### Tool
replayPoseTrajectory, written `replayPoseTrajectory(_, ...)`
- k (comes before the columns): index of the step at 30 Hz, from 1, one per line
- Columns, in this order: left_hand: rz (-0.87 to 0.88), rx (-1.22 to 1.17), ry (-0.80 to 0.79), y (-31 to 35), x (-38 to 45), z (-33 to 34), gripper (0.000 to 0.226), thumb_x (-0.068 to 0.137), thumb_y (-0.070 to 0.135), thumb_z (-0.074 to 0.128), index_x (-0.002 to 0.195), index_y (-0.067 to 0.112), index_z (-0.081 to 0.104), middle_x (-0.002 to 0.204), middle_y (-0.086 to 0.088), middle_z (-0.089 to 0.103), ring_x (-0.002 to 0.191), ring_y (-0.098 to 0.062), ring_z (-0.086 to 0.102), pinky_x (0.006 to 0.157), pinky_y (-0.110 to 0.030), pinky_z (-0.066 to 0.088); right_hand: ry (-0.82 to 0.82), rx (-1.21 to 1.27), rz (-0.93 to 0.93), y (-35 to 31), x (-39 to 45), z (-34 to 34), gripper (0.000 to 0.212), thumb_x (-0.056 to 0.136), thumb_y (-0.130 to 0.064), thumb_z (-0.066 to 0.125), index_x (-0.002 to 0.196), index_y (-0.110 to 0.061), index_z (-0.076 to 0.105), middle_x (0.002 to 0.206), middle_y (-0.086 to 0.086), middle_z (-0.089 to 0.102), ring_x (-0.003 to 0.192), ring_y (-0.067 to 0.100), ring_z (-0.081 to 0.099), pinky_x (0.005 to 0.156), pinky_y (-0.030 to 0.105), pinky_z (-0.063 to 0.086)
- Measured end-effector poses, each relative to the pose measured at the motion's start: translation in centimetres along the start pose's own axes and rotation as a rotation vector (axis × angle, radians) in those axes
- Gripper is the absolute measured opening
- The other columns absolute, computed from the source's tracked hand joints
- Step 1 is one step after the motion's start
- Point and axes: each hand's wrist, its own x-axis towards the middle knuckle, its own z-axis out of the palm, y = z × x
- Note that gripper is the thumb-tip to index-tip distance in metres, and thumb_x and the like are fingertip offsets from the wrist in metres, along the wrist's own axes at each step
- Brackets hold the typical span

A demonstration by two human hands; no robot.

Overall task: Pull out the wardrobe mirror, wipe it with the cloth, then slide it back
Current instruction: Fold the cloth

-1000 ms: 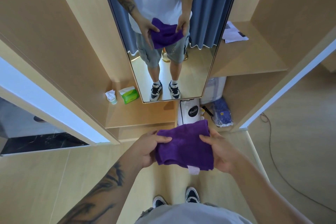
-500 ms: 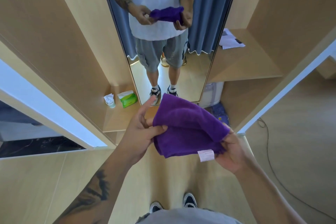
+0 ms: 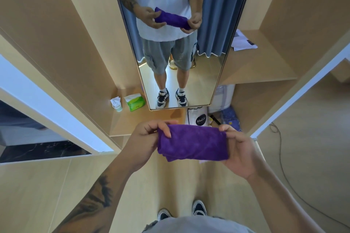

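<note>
The mirror (image 3: 181,43) stands pulled out in front of the person, so the folded purple cloth (image 3: 192,143) should be kept flat as a firm pad for wiping. The left hand (image 3: 146,139) and right hand (image 3: 237,149) pinch its opposite ends, fingers closed; the fold count is unclear.

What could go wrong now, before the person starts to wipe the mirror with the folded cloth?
The purple cloth is only pinched at its ends by the left hand and right hand, so it may unfold or drop. The tissue pack and small bottle beside the mirror might be knocked.
</note>
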Motion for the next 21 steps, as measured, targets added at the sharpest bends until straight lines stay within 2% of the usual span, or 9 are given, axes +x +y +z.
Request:
replayPoseTrajectory(2,-0.041,-0.024,0.008,-0.2,-0.1,-0.6,0.063,0.085,-0.029,0.03,0.068,0.012,0.074,0.123,-0.015,0.075,0.104,-0.028,0.072,0.074,-0.038,0.055,-0.006,-0.026,0.005,0.0,-0.1,0.7,0.016,0.094,-0.014,0.051,0.089,-0.017,0.066,0.116,0.015,0.066,0.096,0.031,0.066,0.077,0.043,0.056)
replayPoseTrajectory(4,-0.073,-0.049,0.033,-0.6,-0.4,-1.2,0.048,0.085,-0.021,0.034,0.075,0.005,0.073,0.127,-0.019,0.073,0.109,-0.034,0.068,0.08,-0.046,0.047,-0.008,-0.078,-0.022,0.4,0.0,1.4,0.009,0.094,-0.009,0.058,0.093,-0.015,0.064,0.111,0.016,0.07,0.093,0.031,0.069,0.072,0.042,0.059)
replayPoseTrajectory(6,-0.091,-0.088,0.063,-0.9,-0.7,-1.8,0.03,0.078,-0.004,0.042,0.081,-0.001,0.072,0.127,-0.021,0.072,0.112,-0.037,0.067,0.084,-0.049,0.044,0.026,-0.137,-0.066,1.1,0.2,1.9,0.014,0.087,-0.002,0.066,0.093,-0.015,0.063,0.11,0.018,0.071,0.094,0.031,0.069,0.072,0.041,0.06)
replayPoseTrajectory(8,-0.113,-0.125,0.088,-1.2,-1.0,-2.2,0.029,0.073,0.008,0.048,0.083,-0.001,0.073,0.126,-0.019,0.073,0.113,-0.033,0.068,0.084,-0.045,0.05,0.047,-0.183,-0.1,1.8,0.3,2.4,0.024,0.081,0.002,0.071,0.096,-0.014,0.063,0.113,0.019,0.07,0.095,0.031,0.069,0.074,0.04,0.06)
replayPoseTrajectory(11,-0.119,-0.078,0.134,-1.7,-1.7,-3.0,0.017,0.075,0.008,0.066,0.084,0.009,0.081,0.123,-0.009,0.077,0.109,-0.023,0.071,0.079,-0.031,0.059,0.065,-0.26,-0.111,3.2,0.6,3.2,0.045,0.073,0.011,0.078,0.108,-0.01,0.059,0.115,0.022,0.07,0.098,0.034,0.069,0.08,0.044,0.059)
replayPoseTrajectory(16,-0.087,-0.043,0.198,-2.6,-3.6,-5.1,0.044,0.07,0.003,0.081,0.11,0.022,0.078,0.116,-0.006,0.076,0.101,-0.022,0.071,0.078,-0.035,0.061,0.156,-0.321,-0.132,5.4,1.5,5.0,0.061,0.069,0.007,0.075,0.125,-0.013,0.059,0.098,0.022,0.072,0.088,0.034,0.071,0.076,0.045,0.062)
replayPoseTrajectory(21,-0.246,-0.269,0.183,-4.0,-5.9,-7.2,0.062,0.075,-0.009,0.082,0.129,0.017,0.066,0.104,-0.022,0.075,0.089,-0.029,0.074,0.068,-0.034,0.061,0.17,-0.305,-0.158,8.1,2.6,6.6,0.054,0.076,0.007,0.072,0.124,-0.016,0.061,0.099,0.025,0.069,0.09,0.036,0.068,0.072,0.042,0.063)
